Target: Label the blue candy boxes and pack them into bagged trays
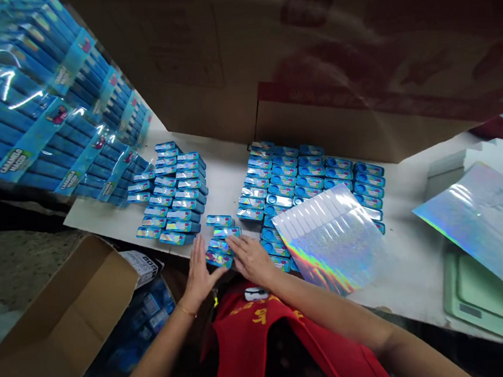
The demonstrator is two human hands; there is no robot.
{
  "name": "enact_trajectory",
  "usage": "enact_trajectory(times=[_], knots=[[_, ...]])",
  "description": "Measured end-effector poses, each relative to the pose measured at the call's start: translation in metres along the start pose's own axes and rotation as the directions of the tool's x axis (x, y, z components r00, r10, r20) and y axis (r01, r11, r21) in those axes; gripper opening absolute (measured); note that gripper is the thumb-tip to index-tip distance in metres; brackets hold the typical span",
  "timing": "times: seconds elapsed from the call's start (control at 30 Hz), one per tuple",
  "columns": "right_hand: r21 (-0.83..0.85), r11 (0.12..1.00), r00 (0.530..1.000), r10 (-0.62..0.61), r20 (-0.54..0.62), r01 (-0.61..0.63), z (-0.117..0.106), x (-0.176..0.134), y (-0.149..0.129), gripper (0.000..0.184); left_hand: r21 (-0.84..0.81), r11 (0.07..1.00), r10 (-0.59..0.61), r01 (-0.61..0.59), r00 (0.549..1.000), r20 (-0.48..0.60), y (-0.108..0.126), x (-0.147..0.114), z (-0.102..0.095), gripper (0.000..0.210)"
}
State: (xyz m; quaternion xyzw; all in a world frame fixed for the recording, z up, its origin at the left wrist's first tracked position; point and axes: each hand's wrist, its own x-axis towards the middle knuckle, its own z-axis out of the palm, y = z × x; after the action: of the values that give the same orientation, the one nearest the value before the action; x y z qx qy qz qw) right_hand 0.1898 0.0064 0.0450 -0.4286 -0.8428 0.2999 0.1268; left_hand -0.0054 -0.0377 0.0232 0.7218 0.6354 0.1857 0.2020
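Your left hand (200, 276) and right hand (254, 262) flank a short row of small blue boxes (218, 246).
The left's thumb is spread from its fingers; the right's fingers touch the row (whether they pinch a box, I cannot tell). The row is near your edge of the white table (224, 185), between the left box group (185, 204) and right box group (307, 181), partly under a holographic sticker sheet (331, 246).

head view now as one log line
left hand: at left of short blue box row; right hand: at row's right; shiny sheet: partly over larger box group
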Motion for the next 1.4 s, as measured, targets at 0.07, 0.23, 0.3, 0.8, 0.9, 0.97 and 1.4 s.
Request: enact_trajectory(times=[0.07,0.23,0.3,0.8,0.9,0.97,1.4], knots=[[0.058,0.997,0.996,0.052,-0.078,-0.048,0.003,0.009,-0.005,0.062,0.147,0.981,0.12,-0.13,0.99,0.078,0.006,-0.004,0.007,0.083],[0.192,0.961,0.968,0.222,-0.117,-0.197,0.04,0.051,-0.018,0.06,0.377,0.912,0.157,-0.159,0.987,0.034,0.003,0.007,0.026,0.066],[0.228,0.961,0.975,0.185,-0.123,-0.153,0.05,0.069,-0.021,0.062,0.414,0.9,0.152,-0.135,0.988,-0.008,-0.005,0.014,0.023,0.063],[-0.026,0.858,0.828,0.486,-0.281,-0.513,-0.05,0.093,0.069,0.066,-0.289,0.957,0.023,-0.007,0.998,0.052,0.049,0.172,0.039,0.058],[-0.08,0.864,0.838,0.453,-0.305,-0.496,-0.06,0.073,0.074,0.067,-0.157,0.956,0.277,-0.248,0.939,0.204,0.051,0.193,0.035,0.076],[-0.121,0.87,0.851,0.425,-0.309,-0.479,-0.072,0.055,0.082,0.068,-0.021,0.92,0.377,-0.392,0.867,0.327,0.057,0.198,0.029,0.095],[-0.35,0.866,0.929,0.368,-0.039,-0.358,-0.082,0.059,0.074,0.064,0.216,0.823,0.354,-0.525,0.772,0.528,0.081,0.205,0.035,0.095]])
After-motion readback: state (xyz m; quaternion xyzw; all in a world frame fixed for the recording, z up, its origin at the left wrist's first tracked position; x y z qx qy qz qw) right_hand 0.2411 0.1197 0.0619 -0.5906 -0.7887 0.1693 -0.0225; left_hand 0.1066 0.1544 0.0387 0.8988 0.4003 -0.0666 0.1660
